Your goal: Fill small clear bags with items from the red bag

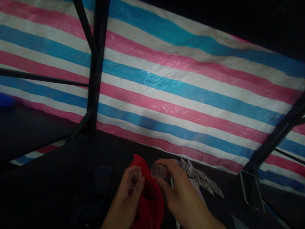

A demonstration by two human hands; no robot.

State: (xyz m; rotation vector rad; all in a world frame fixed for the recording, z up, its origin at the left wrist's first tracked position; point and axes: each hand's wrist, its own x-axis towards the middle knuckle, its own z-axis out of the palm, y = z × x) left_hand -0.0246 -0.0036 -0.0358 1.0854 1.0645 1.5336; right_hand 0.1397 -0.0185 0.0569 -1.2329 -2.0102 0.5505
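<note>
Both hands low centre, close together.
L hand point(130, 190) fingers curled, thumb up, pinching shut. R hand point(177, 187) palm down, thumb & forefinger closed in grip, wrist angled in from lower right.

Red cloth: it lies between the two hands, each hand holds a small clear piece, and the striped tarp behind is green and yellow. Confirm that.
Not quite. The head view shows the tarp striped pink, blue and white, not green and yellow. The rest stands: the red cloth lies between the left hand and the right hand, each holding a small clear piece.
</note>
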